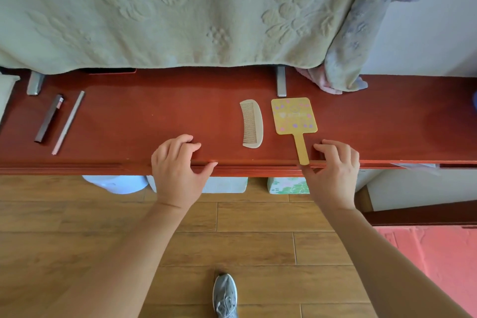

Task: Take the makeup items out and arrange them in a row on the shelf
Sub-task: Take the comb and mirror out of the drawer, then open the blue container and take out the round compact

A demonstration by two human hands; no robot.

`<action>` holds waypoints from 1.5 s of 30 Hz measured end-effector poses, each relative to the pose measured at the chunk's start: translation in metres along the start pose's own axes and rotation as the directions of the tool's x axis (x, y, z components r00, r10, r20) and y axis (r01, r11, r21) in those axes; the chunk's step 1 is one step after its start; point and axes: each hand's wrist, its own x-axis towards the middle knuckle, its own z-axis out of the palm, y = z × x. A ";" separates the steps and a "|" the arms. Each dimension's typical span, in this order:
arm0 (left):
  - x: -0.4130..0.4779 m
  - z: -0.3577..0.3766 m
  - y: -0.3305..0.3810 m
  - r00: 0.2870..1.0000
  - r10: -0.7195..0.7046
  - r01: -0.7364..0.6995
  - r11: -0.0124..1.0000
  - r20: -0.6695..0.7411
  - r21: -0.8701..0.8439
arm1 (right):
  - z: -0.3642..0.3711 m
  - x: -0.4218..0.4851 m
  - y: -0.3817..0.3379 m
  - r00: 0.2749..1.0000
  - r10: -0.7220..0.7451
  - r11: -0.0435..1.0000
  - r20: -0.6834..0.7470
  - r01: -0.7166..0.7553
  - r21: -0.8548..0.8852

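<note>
Front edge of the red wooden shelf (154,116): left hand (178,162) rests loosely curled, empty; right hand (335,168) thumb touches one yellow flowered hand mirror (294,116), grasp unclear, print probably illegible. One beige comb (254,124) beside it; left end, one dark brown tube (49,119), one silver pencil (68,122)

A pale green blanket (180,8) is hanging down, and a grey shoe (225,295) is resting on the wooden floor (77,227).
</note>
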 end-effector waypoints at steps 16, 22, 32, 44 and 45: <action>0.002 0.003 -0.008 0.999 0.039 -0.041 0.998 0.032 0.051 | 0.004 -0.003 -0.004 1.000 0.002 0.998 -0.011 -0.003 -0.055; 0.004 -0.012 0.001 0.986 -0.020 0.012 0.999 0.167 0.050 | -0.005 -0.004 -0.017 0.992 0.085 0.995 0.091 -0.080 -0.059; 0.042 -0.120 0.064 0.783 0.005 0.041 0.997 0.622 -0.060 | -0.103 -0.003 -0.072 0.870 0.246 0.969 0.428 -0.229 -0.092; 0.071 -0.270 0.231 0.710 0.312 -0.113 0.935 0.631 -0.335 | -0.340 -0.036 -0.124 0.913 0.346 0.934 0.214 -0.358 0.018; 0.073 -0.272 0.241 0.695 0.349 -0.141 0.923 0.628 -0.357 | -0.352 -0.040 -0.125 0.905 0.376 0.922 0.199 -0.386 0.011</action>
